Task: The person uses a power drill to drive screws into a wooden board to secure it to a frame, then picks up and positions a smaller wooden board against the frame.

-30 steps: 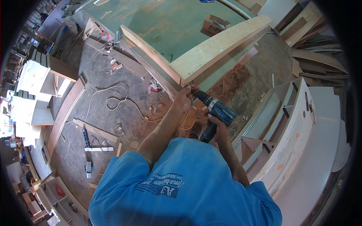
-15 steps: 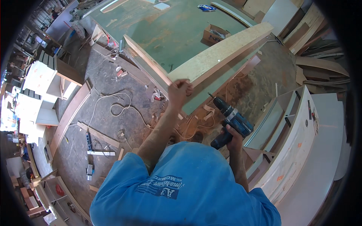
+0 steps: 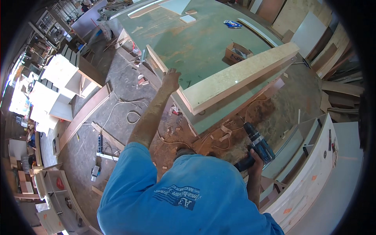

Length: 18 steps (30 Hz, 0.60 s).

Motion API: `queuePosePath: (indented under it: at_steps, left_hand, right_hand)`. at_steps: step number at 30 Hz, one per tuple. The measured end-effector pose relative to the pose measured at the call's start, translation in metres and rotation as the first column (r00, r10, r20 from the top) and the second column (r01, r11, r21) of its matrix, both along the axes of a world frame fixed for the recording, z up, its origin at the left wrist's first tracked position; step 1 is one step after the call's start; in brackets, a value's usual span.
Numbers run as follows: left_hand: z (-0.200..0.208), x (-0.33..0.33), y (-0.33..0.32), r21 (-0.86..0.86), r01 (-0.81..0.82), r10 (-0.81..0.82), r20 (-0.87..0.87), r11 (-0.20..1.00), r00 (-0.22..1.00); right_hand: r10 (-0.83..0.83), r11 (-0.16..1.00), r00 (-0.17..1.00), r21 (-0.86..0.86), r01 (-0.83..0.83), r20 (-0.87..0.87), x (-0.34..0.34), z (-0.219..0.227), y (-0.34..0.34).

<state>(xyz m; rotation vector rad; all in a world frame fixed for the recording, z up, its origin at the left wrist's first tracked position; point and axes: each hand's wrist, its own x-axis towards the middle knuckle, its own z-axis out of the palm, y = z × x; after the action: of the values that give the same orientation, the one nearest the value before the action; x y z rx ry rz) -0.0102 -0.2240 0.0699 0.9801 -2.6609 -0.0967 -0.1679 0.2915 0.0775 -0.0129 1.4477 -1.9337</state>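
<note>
Right hand closed round blue-black drill; drill held above floor, nose toward table, well apart from boards. Left hand over top edge of narrow board; cannot tell whether fingers clamp it. Narrow board meets wide board at corner, both on green table. Cardboard box behind wide board. White cabinet at right.
</note>
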Motion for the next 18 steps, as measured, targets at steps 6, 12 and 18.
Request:
queuePosePath:
  at_steps: [6,12,18]
  left_hand:
    - [-0.026,0.029,-0.056,0.025,0.043,-0.044,0.065,0.999,0.997]
    - [-0.025,-0.006,-0.105,0.610,-0.311,0.572,-0.294,0.729,0.765]
    - [-0.076,-0.004,-0.180,0.771,-0.480,0.772,-0.023,0.418,0.635]
  right_hand:
    - [-0.083,0.996,0.996,0.033,0.084,-0.031,0.003,-0.002,-0.012]
    - [-0.169,0.986,0.985,-0.009,0.168,-0.036,0.022,-0.003,-0.040]
    - [-0.186,0.981,0.983,-0.050,0.186,0.013,0.051,0.002,-0.104]
